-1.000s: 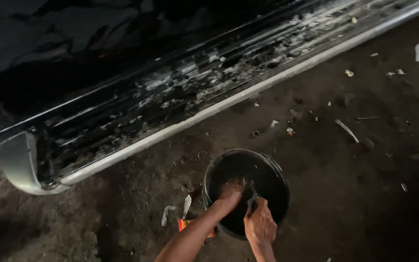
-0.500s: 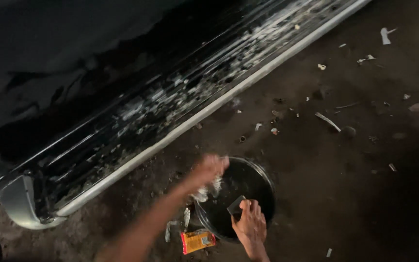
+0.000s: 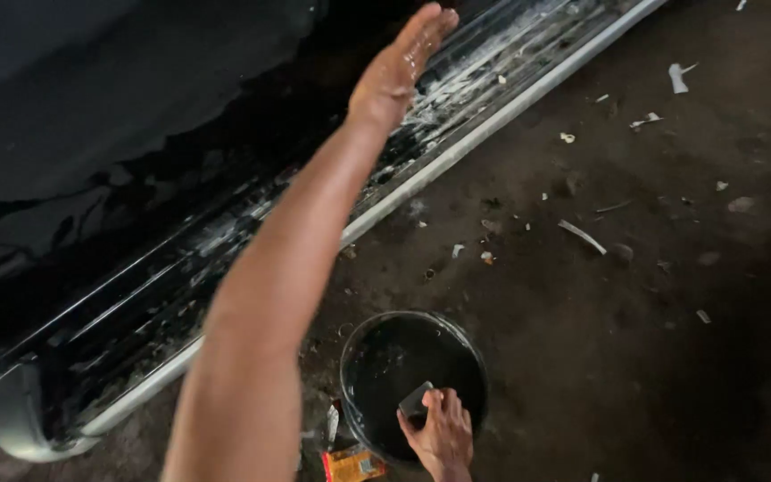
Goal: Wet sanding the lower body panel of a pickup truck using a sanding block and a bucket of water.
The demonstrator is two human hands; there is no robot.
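Head view: left hand (image 3: 396, 71) released, flat above running board (image 3: 457, 98); right hand (image 3: 442, 433) grasping sponge (image 3: 416, 402) in bucket (image 3: 473, 357).

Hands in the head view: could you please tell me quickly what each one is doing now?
Left hand: open, flat, holding nothing.
Right hand: closed on a small dark pad.

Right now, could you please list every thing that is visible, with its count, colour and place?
running board: one, silver-edged, soapy, diagonal across upper left
vehicle body: one, dark, upper left
bucket: one, black, bottom centre on ground
sponge: one, dark grey, inside bucket
packet: one, orange, beside bucket
litter scraps: several, whitish, on dirt ground
left hand: wet, flat, raised over running board
right hand: gripping sponge in bucket
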